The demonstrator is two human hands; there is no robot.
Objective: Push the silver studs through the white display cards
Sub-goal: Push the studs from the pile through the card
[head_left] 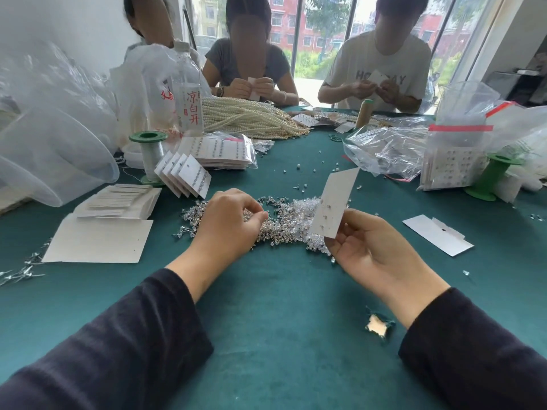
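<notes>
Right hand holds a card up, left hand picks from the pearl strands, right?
No. The head view shows the left hand at the stud pile, not the pearl strands farther back. The right hand does hold a card up.

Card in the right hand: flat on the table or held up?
Held up. The right hand pinches the card at its lower edge; it tilts over the stud pile.

Left sleeve (118,335): long, very dark navy, near black, soft knit-like cloth, faint crosswise ribbing, plain cuff partway up forearm. Right sleeve (473,350): same dark cloth, same plain cuff, edge slightly rounded. Left grip (228,223) and right grip (373,250): bare.
</notes>
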